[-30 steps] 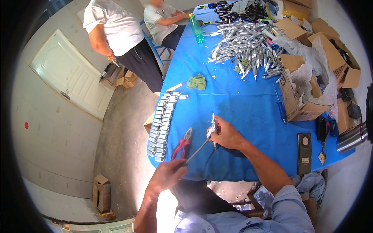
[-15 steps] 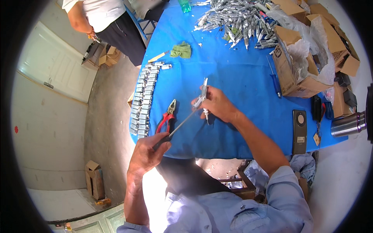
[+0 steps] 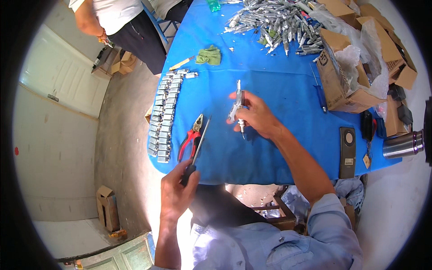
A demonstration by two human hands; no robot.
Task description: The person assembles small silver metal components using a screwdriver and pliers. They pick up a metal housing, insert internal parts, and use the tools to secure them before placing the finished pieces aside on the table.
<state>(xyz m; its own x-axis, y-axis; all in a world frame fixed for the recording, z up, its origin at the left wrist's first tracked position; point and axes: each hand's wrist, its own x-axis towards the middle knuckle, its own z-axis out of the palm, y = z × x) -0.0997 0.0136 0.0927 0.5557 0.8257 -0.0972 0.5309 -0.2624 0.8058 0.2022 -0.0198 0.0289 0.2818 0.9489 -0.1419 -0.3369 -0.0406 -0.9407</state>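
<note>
Black-handled, a screwdriver [image 3: 199, 147] sits clamped in the left hand [image 3: 177, 188]; the right hand [image 3: 257, 115], well apart, grips a silvery piece [image 3: 237, 106] over the blue table [image 3: 288, 90].

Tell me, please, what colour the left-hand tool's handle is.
The handle is black, clearest in the head view.

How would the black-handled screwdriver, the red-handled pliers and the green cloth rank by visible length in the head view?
1. Black-handled screwdriver, partly covered by the left hand
2. Red-handled pliers
3. Green cloth
</note>
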